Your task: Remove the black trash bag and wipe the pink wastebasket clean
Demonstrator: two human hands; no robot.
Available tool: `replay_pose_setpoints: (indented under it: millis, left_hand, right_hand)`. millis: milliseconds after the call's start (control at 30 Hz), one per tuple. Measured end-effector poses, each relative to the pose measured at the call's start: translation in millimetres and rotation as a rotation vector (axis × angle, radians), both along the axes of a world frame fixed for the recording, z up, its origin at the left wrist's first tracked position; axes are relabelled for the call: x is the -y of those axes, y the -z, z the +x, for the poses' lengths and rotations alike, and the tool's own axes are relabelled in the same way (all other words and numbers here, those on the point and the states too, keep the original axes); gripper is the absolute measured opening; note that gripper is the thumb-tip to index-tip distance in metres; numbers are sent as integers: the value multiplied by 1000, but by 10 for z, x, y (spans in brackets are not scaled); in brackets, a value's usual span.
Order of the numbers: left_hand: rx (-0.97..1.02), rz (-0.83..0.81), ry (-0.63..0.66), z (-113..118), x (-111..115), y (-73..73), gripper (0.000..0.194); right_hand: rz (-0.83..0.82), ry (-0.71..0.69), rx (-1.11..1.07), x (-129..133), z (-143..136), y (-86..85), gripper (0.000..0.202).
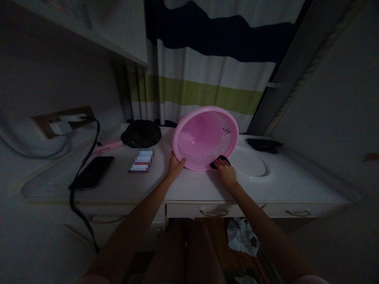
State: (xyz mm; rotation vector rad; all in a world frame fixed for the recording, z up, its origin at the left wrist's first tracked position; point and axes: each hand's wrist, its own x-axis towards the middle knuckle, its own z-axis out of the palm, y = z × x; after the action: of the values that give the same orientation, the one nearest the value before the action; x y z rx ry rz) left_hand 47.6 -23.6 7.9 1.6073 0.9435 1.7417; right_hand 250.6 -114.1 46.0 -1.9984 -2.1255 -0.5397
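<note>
A pink plastic basket (201, 132) with a perforated wall is tipped on its side above the desk, its open mouth turned toward me. My left hand (176, 166) is closed round its lower left rim. Against the lower right rim, my right hand (225, 171) presses a dark cloth (222, 158), its fingers closed on it. The fingers partly cover the cloth. Just right of this hand, a white oval ring-like piece (268, 170) lies flat on the desk.
On the white desk (189, 189) are a black bag (141, 134), a dark phone (93, 172), a blurred-out item (142, 161), a pink object (109, 146) and a flat black item (264, 144). A black cable (81, 165) hangs over the front edge. Behind hangs a striped curtain (207, 90).
</note>
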Motion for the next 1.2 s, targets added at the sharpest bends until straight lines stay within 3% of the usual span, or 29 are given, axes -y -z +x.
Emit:
replay_pose_setpoints:
  millis: [133, 267, 600, 800, 1000, 1200]
  left_hand:
    - [-1, -36, -50, -3, 39, -46, 42]
    - [45, -78, -46, -20, 88, -79, 41]
    - [93, -199, 182, 18, 91, -61, 46]
    - [163, -385, 318, 29, 138, -109, 70]
    - [133, -311, 252, -3, 96, -67, 59]
    - [113, -266, 165, -18, 77, -46, 51]
  right_hand:
    - [-15, 20, 7, -1, 33, -11, 38]
    - [-37, -11, 1, 33, -143, 52, 36]
    - [-76, -71, -80, 50, -431, 78, 36]
    - [-77, -128, -142, 24, -598, 111, 37]
    - [-70, -135, -136, 37, -672, 102, 37]
    - [-49, -15, -96, 79, -474, 79, 34]
